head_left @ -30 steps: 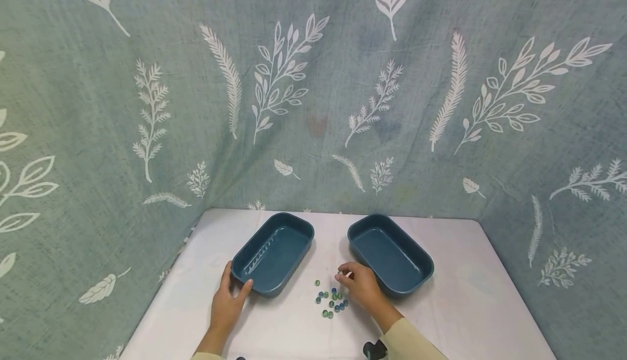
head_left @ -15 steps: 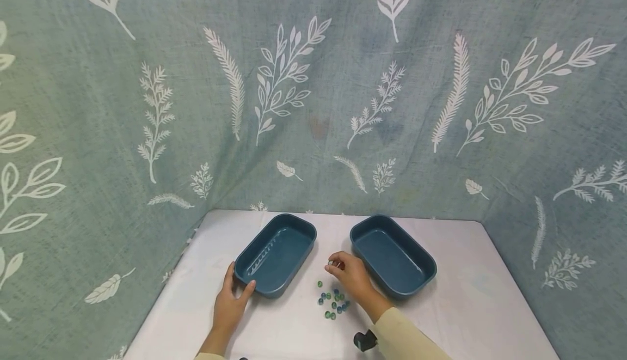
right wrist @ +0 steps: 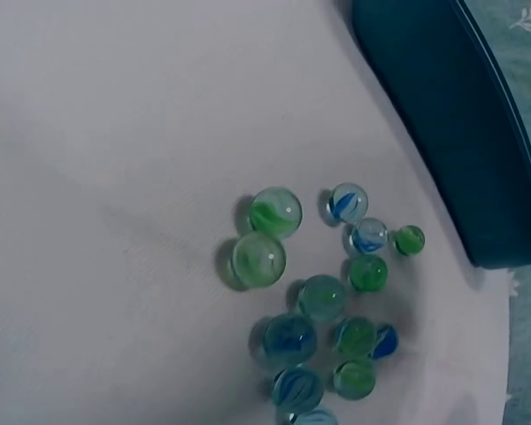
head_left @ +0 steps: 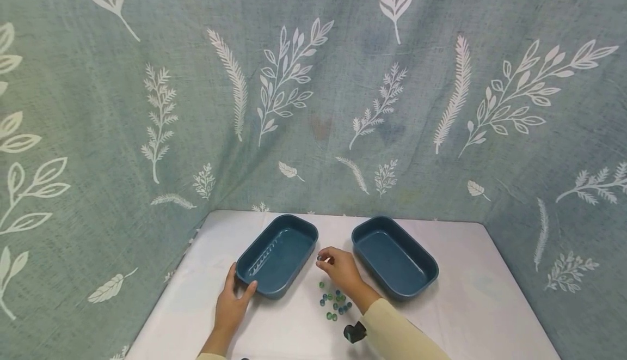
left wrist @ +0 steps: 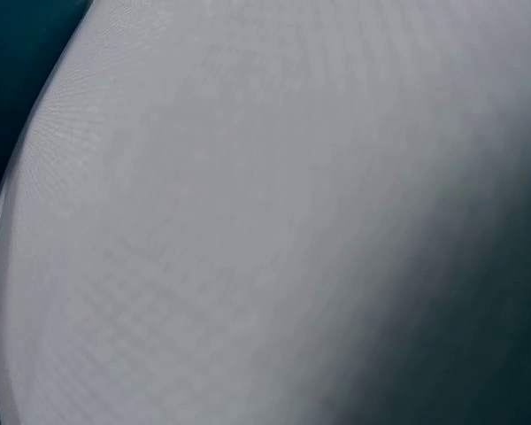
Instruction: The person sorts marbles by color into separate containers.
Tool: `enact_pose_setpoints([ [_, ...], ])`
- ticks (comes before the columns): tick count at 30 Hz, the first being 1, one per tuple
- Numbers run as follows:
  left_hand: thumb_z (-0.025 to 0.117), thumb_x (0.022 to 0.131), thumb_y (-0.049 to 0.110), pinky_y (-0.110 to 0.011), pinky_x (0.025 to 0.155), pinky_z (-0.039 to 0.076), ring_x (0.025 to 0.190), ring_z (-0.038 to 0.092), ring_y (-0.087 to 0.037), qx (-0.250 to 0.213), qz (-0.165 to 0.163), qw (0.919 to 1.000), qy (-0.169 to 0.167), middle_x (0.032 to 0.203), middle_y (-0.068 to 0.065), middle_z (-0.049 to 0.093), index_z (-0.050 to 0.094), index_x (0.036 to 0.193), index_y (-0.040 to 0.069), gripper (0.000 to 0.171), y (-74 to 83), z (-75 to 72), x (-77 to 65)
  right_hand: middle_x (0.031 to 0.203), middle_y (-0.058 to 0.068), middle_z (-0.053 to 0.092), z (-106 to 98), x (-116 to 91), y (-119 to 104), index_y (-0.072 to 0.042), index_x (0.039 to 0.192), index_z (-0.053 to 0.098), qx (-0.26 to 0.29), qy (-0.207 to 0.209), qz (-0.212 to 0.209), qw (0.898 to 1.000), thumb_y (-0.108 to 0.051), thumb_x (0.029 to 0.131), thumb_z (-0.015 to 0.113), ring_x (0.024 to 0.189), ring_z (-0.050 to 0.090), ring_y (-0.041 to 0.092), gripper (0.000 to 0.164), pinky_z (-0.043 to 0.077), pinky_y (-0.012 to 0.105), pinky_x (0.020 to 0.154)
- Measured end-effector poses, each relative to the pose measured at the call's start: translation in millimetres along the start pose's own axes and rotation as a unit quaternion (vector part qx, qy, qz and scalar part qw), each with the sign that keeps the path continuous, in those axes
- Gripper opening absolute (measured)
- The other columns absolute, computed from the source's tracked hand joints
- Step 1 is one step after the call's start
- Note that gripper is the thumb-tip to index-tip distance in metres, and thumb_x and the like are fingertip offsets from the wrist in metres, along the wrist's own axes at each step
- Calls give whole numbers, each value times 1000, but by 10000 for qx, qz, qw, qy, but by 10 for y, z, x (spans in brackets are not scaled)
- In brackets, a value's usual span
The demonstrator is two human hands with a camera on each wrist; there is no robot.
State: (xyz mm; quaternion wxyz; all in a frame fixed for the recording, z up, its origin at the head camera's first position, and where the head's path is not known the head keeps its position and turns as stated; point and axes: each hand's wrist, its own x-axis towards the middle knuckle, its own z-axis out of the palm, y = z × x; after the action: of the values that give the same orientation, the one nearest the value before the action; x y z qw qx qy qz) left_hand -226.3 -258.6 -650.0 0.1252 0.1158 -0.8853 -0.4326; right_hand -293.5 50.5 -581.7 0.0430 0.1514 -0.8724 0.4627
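My left hand (head_left: pixel 231 304) holds the near-left corner of the left dark blue tray (head_left: pixel 277 284), thumb on its near side and fingers along its left side. In the right hand (head_left: pixel 342 268), a small dark marble (head_left: pixel 320 258) is pinched between thumb and fingertips, raised just right of that tray. Below this hand lies a loose cluster of green and blue glass marbles (head_left: pixel 338 298). Up close in the right wrist view, clear glass marbles (right wrist: pixel 258 259) show green or blue swirls. Neither wrist view shows its hand's fingers.
A second dark blue tray (head_left: pixel 423 284) stands right of the right hand, angled away from the first. Both trays rest on a white-covered table (head_left: pixel 465 305). Leaf-patterned green cloth (head_left: pixel 313 175) hangs behind and at both sides. A black device (head_left: pixel 355 332) sits at the right wrist.
My right hand has moved left and slightly away from me with the marble, from beside the right tray towards the left tray. The left hand keeps its place at the tray's corner.
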Motion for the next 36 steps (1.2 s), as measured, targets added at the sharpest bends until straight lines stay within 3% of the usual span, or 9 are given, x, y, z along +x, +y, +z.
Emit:
enact_pose_setpoints([
  [11,66,87,56,-54,112,21,142,23,-36,-82,-27,10000,42,157,-12,25,17,157,18,94,-27,16,-43,83,-12,62,173,142,-31,-15,100,70,70,-68,-266,9996,-18,87,75,70,57,6,14,50,24,57],
  [22,62,83,66,-51,114,20,144,22,-31,-158,-96,9998,27,157,-9,25,15,157,22,98,-91,61,-37,85,-11,63,282,303,-43,-12,104,70,-33,-323,-25,9995,-18,87,75,73,58,6,18,50,24,60],
  [36,66,81,65,-50,113,23,139,34,-31,-272,70,9995,146,154,-12,34,19,156,19,100,-23,35,-2,88,-10,63,388,400,-144,-14,106,70,-139,-483,70,9987,-17,86,75,77,58,6,20,50,24,63],
])
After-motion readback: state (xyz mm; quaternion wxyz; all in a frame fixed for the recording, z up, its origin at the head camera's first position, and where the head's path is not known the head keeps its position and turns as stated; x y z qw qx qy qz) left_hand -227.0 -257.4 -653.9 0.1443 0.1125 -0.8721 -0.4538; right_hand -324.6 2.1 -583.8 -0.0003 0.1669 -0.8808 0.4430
